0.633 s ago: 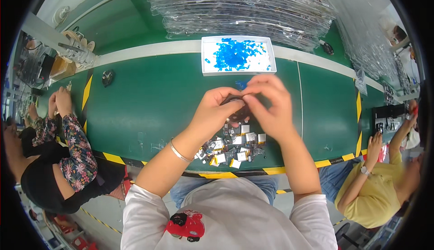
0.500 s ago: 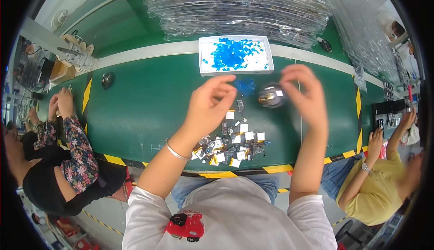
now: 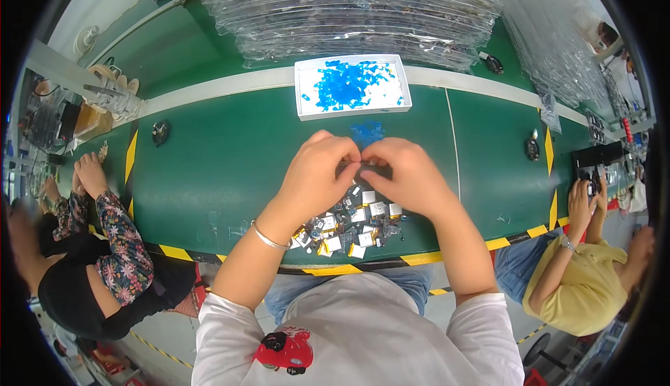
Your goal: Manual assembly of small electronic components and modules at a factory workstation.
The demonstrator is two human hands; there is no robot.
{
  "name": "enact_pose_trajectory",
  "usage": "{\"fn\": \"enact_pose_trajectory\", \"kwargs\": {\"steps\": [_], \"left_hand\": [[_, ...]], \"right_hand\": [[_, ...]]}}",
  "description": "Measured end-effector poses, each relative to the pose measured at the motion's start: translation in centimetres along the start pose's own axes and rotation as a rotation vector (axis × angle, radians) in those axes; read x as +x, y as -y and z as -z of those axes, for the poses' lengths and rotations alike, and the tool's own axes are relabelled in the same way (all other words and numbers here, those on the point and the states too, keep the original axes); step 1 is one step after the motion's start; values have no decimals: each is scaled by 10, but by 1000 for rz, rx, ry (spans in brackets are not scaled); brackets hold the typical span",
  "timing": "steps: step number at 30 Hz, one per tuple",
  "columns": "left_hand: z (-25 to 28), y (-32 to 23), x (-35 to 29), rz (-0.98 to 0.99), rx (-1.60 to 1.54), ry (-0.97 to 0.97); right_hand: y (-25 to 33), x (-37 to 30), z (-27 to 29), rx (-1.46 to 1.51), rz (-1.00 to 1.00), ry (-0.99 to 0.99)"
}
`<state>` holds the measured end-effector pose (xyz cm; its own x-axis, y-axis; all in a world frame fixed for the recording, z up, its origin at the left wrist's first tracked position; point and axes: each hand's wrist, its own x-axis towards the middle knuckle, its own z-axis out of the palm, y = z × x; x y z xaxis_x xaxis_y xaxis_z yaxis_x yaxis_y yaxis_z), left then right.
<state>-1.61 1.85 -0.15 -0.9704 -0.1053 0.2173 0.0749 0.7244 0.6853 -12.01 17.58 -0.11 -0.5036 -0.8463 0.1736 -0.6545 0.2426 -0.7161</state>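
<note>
My left hand [image 3: 319, 176] and my right hand [image 3: 405, 175] meet fingertip to fingertip over the green table [image 3: 216, 169], pinching one small dark part [image 3: 361, 169] between them. Right under my hands lies a pile of small silver and yellow pouch-like parts [image 3: 352, 224] near the table's front edge. A few loose blue film scraps [image 3: 366, 132] lie just beyond my fingers. Farther back stands a white tray [image 3: 304, 100] full of blue film pieces [image 3: 349, 84].
Stacks of clear plastic trays [image 3: 349, 9] fill the back of the table and its right side. Small black objects sit at the left [image 3: 160, 132] and right [image 3: 532, 149]. A seated person in a floral sleeve [image 3: 105, 246] is at my left, another in yellow [image 3: 572, 274] at my right.
My hands, spread apart half a second ago with a small shiny piece in the right one, have come back together over the pile.
</note>
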Motion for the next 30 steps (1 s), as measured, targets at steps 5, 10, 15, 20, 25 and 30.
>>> {"fn": "enact_pose_trajectory", "kwargs": {"steps": [5, 10, 15, 20, 25, 30], "left_hand": [[-1, 4, -3, 203, -433, -16], [-1, 3, -4, 357, -993, -15], [1, -2, -5, 431, -1055, 23], [-16, -1, -9, 276, -981, -133], [-13, -9, -8, 145, -563, -252], [-15, -7, -9, 174, -598, -273]], "right_hand": [[8, 5, -1, 227, -86, -75], [15, 5, -6, 209, 93, -287], [10, 8, -9, 137, 170, -294], [9, 8, -16, 302, 111, -242], [1, 10, -13, 418, 10, -132], [6, 10, -11, 176, 110, -352]]}}
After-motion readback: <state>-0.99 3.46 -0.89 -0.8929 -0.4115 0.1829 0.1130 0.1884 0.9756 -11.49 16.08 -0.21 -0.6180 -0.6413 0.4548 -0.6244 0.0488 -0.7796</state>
